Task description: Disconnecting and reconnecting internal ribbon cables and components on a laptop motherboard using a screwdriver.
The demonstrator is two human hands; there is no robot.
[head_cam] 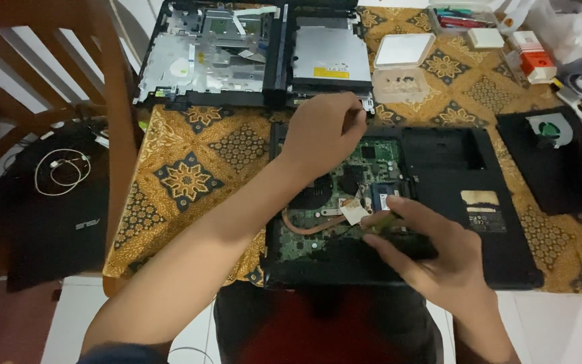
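Head cam, looking straight down: the main thing here is the opened black laptop base with its green circuit board exposed [345, 202], sitting on a table covered in a gold and dark patterned batik cloth [190, 168], right at the near edge in front of the person. The board fills the left half of the base, with a curved copper heat pipe [311, 226] running across it, a round dark fan area just above the pipe, and a small blue-labelled module a bit to the right. The right half of the base is plain black plastic with an empty rectangular bay and a worn sticker.

Left hand [321, 131] rests curled at the top left corner of the base, fingers folded over its far edge; can't tell if it's gripping anything. Right hand [432, 253] is over the middle of the base, fingers pinched closed around a thin greenish-handled tool [384, 221], tip pointing at the board next to a small pale square piece.

Beyond the base, further from the person, lie the silver-grey metal inner frame and black top cover of the laptop [250, 54]. Right of that is a clear plastic box with small screws inside [402, 74]. To the right of the base sits a loose black cooling fan [550, 128]. Left of it, off the table, there's a wooden chair [102, 81].
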